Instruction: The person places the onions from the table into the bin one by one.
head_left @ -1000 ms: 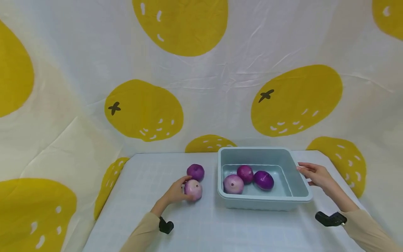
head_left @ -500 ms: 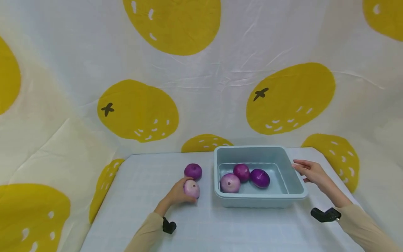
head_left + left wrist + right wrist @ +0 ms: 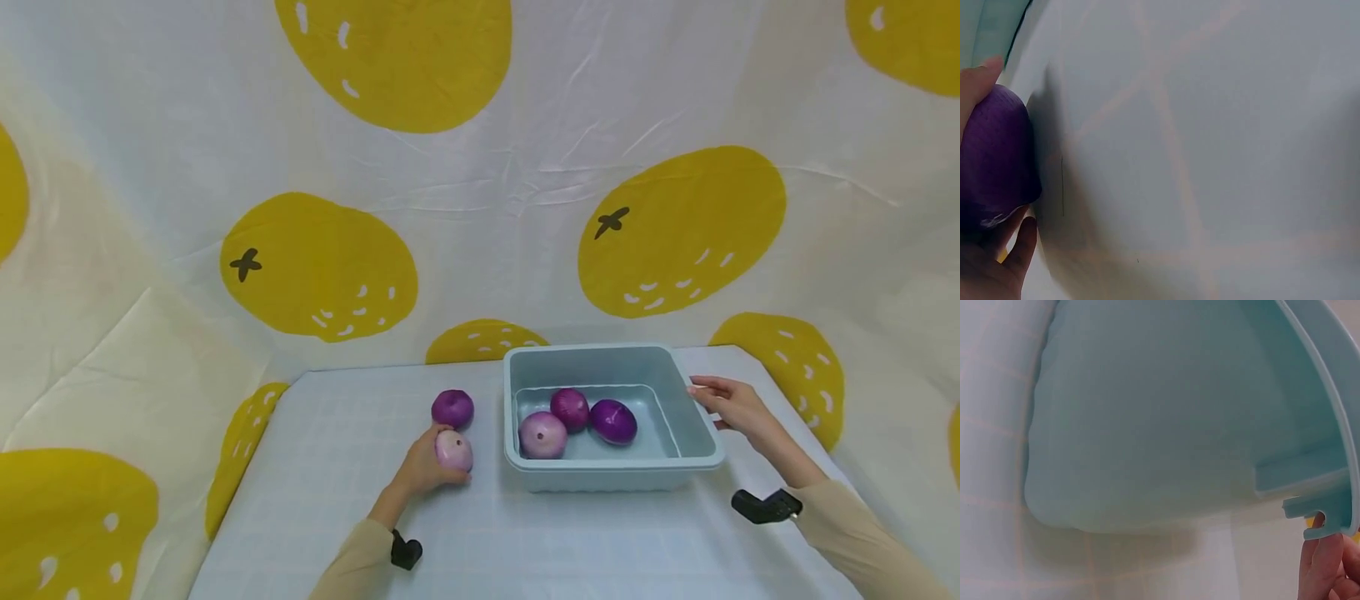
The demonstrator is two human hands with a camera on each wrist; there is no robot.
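Note:
In the head view my left hand grips a pale purple onion, thumb on the near side and fingers round the far side. In the left wrist view this onion looks dark purple, just over or on the cloth; which, I cannot tell. Right behind it lies a darker purple onion. A light blue plastic bin holds three onions: a pale one, a reddish-purple one and a deep purple one. My right hand pinches the bin's right rim, with fingers under its edge in the right wrist view.
A white checked cloth covers the table. Behind it and at the sides hangs a pale curtain with large yellow fruit prints. Each wrist wears a black camera, such as the right one.
The head view has swung slightly right, so everything sits further left. My left hand has come more closely round the pale onion, which has turned a little. My right hand stays at the rim.

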